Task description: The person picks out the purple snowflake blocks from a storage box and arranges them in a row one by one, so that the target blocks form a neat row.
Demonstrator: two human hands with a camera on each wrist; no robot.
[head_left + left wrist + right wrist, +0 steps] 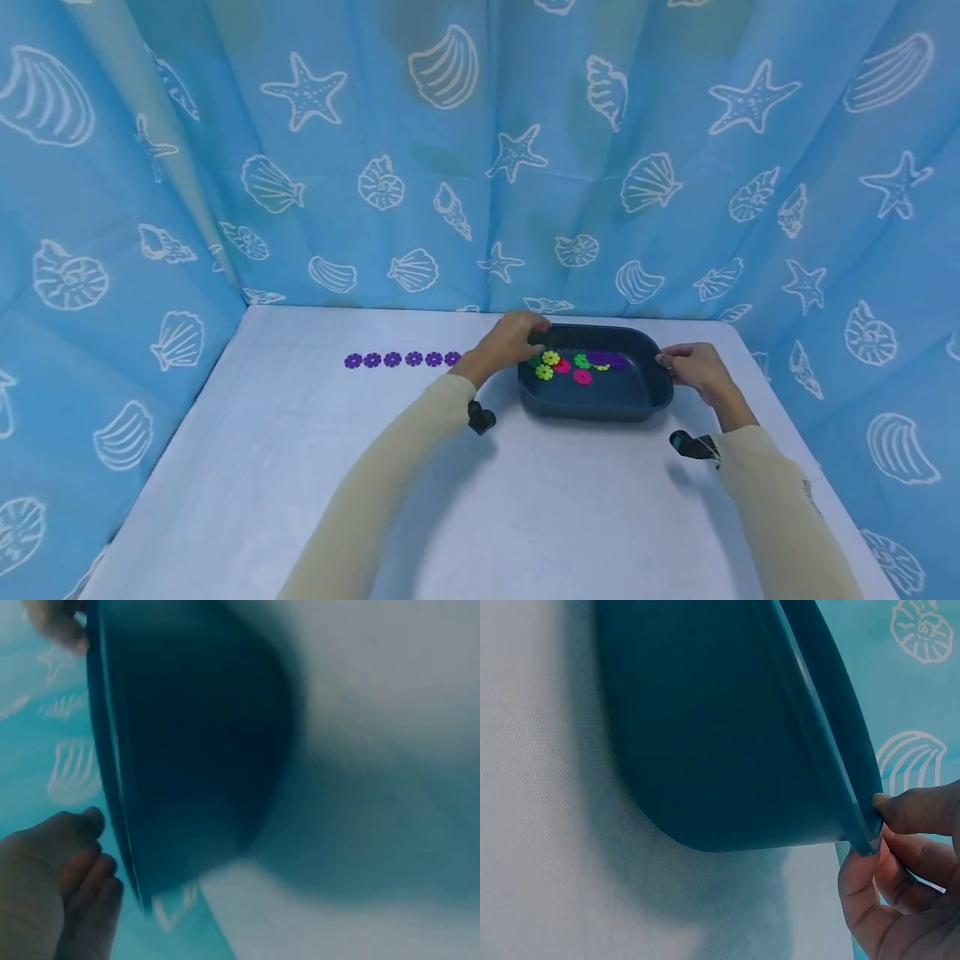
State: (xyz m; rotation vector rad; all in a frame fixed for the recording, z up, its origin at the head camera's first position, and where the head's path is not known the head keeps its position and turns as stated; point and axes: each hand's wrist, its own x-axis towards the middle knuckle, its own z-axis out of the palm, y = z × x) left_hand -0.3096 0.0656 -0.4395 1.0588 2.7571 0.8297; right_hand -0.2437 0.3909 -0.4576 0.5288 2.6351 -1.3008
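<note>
A dark blue-grey plastic basin (592, 412) stands on the table with notched, flower-shaped plastic discs in it. Yellow discs (544, 372), pink discs (582, 377), a green disc (582, 361) and purple discs (606, 359) lie inside. My right hand (922, 862) pinches the rim at the basin's right end, thumb over the edge and fingers below. At the left end, my left hand (513, 335) is over the rim, its fingers loosely bent. In the left wrist view a gap shows between thumb and fingers, with nothing visible held there.
Several purple discs (392, 359) lie in a straight row on the white table (525, 517), left of the basin. A blue curtain (480, 208) with white shells and starfish encloses the table's back and sides. Dark devices (480, 417) sit at both wrists.
</note>
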